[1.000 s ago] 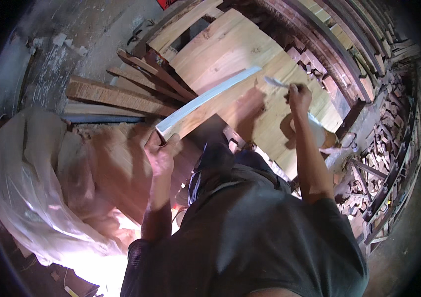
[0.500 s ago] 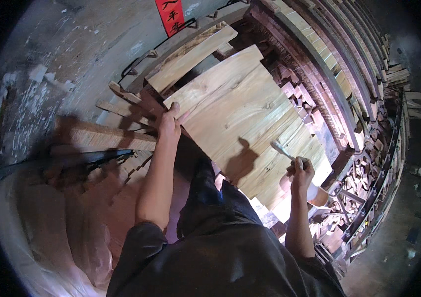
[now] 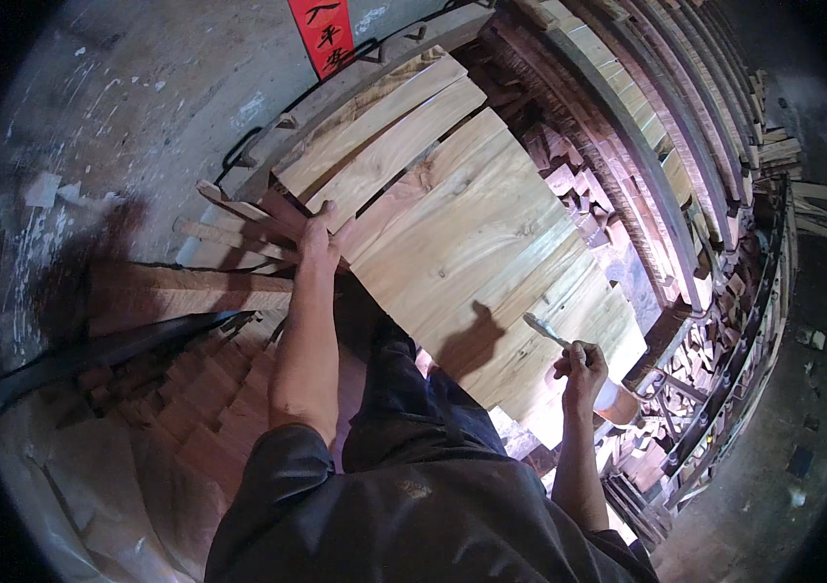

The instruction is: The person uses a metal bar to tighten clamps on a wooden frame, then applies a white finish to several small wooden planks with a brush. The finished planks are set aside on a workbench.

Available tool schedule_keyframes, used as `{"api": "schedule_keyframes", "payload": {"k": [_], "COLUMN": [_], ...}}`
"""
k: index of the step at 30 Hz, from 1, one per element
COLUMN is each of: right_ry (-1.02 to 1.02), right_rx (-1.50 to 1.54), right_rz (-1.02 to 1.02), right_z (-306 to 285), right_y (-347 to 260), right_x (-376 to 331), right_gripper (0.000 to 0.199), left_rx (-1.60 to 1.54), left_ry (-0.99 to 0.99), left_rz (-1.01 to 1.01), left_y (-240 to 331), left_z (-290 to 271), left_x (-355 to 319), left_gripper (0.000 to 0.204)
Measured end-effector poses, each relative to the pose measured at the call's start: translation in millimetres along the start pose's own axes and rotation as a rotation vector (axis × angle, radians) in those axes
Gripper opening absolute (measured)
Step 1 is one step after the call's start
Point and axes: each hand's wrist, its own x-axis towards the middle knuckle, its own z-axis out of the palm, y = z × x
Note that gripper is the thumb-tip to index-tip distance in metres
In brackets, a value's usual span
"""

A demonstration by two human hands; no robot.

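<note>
My right hand (image 3: 582,371) is closed round the handle of a brush (image 3: 545,329), its flat head pointing up and left over pale wooden boards (image 3: 491,243) lying side by side. A white and brown container (image 3: 617,402) shows just beside that hand, partly hidden. At the boards' left corner is my left hand (image 3: 322,239), thumb and finger spread. The finger touches the near end of a pale plank (image 3: 399,141), and the thumb lies by the end of a reddish board (image 3: 423,183). Between these two boards runs a narrow dark gap.
A grey wall with a red paper strip (image 3: 321,37) stands at the far left. Long timbers (image 3: 617,146) are stacked at the far right. Small wood offcuts (image 3: 690,360) fill a rack at the right. A thick beam (image 3: 190,296) and plastic sheeting (image 3: 93,496) lie at the left.
A pale plank has come away from the left edge of the boards and now lies against the farther plank, exposing a reddish board. My left hand has shifted slightly left. The brush stays in my right hand.
</note>
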Motion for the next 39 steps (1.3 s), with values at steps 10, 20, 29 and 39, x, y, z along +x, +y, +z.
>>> {"api": "schedule_keyframes", "payload": {"k": [10, 20, 29, 39], "right_ry": [-0.031, -0.13, -0.149, -0.058], "right_rx": [0.015, -0.05, -0.059, -0.034], "right_rz": [-0.007, -0.044, -0.055, 0.002], "right_z": [14.2, 28.4, 23.2, 22.7], "right_y": [3.6, 3.4, -3.2, -7.9], "right_x": [3.3, 0.0, -1.6, -19.8], "right_gripper": [0.019, 0.019, 0.018, 0.018], "left_rx": [1.089, 1.076, 1.617, 1.962], "left_ry": [0.033, 0.402, 0.038, -0.306], "left_rz": [0.614, 0.87, 1.22, 1.246], "left_y": [-5.1, -30.7, -13.2, 8.6], "left_z": [-25.8, -38.6, 49.6, 78.5], "left_x": [1.4, 16.2, -8.3, 45.2], "left_gripper": [0.037, 0.048, 0.06, 0.072]}}
